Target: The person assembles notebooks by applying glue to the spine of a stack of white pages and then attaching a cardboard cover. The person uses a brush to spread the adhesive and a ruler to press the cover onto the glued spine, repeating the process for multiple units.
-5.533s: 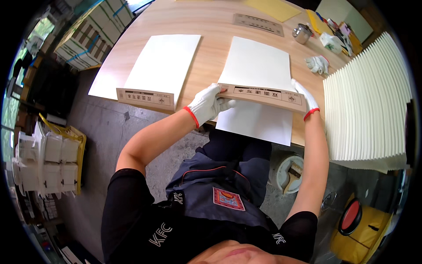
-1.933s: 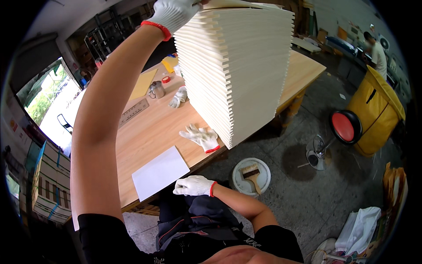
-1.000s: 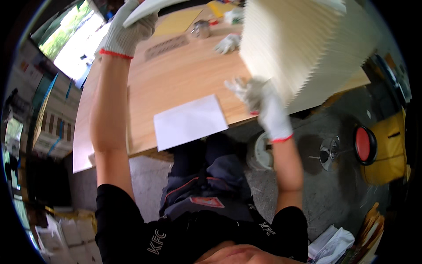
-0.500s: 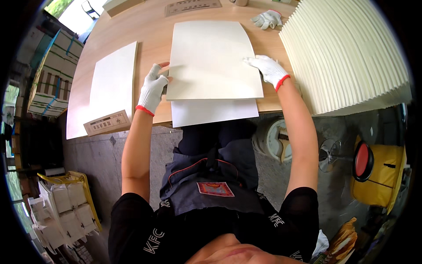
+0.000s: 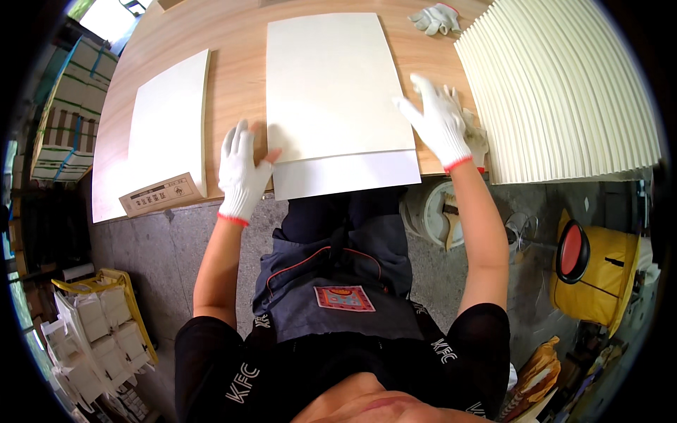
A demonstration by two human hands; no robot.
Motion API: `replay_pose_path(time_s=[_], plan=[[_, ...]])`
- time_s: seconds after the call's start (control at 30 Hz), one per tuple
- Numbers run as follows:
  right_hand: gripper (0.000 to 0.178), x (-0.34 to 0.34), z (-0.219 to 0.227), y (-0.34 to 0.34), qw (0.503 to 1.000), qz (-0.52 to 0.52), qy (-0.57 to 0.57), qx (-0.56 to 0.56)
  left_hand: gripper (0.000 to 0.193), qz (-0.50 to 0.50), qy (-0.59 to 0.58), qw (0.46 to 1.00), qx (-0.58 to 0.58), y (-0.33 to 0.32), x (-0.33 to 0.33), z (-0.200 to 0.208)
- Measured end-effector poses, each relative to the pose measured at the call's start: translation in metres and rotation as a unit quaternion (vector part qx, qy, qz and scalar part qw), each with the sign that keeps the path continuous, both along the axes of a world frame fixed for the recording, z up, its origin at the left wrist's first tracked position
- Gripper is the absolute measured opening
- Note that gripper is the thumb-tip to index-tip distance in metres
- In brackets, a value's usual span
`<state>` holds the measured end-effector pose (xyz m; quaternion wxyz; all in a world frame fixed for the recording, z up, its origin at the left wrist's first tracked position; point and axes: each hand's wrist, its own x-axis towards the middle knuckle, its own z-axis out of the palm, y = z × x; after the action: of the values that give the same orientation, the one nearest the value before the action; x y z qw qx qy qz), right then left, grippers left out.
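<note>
Nearest, well short of the middle pad, a black shirt carried white lettering in several places, and a grey apron bore one red-bordered patch with a coloured design. Next, one white sheet showed along the middle pad's near edge, apparently running beneath it. To the near right of the middle pad, below the worktop, stood one bucket with one brush in it. The middle pad itself, single and cream, lay flat on the worktop between two gloved hands. The left hand was at its near left edge, thumb spread from the fingers; whether the thumb touched was unclear. The right hand was at its right edge, fingers apart and clamped on nothing, contact again uncertain. Left of the middle pad lay one other pad, a brown strip across its near end printed with dark characters and a small emblem. Right of the middle pad rose one tall stack of cream layers, too many to count. Two loose gloves lay right of the middle pad: one glove partly behind the right hand, another glove farther off.
</note>
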<state>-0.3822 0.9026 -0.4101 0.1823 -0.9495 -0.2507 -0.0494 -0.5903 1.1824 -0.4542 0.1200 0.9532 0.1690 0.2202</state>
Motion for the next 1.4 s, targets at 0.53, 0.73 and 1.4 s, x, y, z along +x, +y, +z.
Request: replay_pose_path(time_s=[0.53,0.73,1.4], plan=[[0.076,-0.060,-0.058,-0.048,0.995,0.055,-0.081,-0.020,0.053,-0.036,0.084,0.996,-0.003,-0.012,-0.028,0.002],[0.078,-0.059,-0.060,-0.048,0.996,0.049,-0.062,-0.031,0.046,-0.039,0.067,0.997,0.001,-0.011,-0.028,-0.001],[0.079,-0.058,-0.060,-0.048,0.996,0.050,-0.065,-0.042,0.054,-0.038,0.102,0.994,0.018,-0.010,-0.028,-0.001]])
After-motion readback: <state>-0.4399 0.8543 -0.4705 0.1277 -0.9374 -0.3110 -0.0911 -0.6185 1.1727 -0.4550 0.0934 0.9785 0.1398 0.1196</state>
